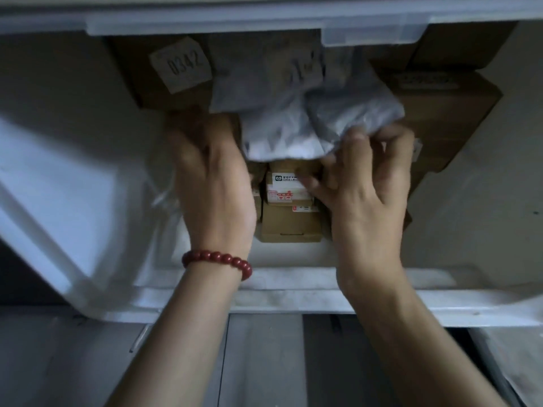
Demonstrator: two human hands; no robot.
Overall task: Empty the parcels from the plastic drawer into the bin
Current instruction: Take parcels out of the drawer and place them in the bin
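Note:
Both my hands reach into the open white plastic drawer point(293, 298). My left hand point(214, 183), with a red bead bracelet on its wrist, rests flat against the left side of a stack of small cardboard boxes point(289, 207). My right hand point(367, 183) pinches the lower edge of a grey plastic mailer bag point(296, 124) that lies on top of the boxes, its fingers also touching the small labelled box. A brown box with a white tag "0342" point(180, 64) lies at the back left. Bigger cardboard boxes point(440, 113) fill the back right.
The unit's frame and another drawer's handle point(370, 32) overhang the back of the drawer. A white plastic panel point(58, 183) slants at the left. Below the drawer front is a grey tiled floor point(264, 362).

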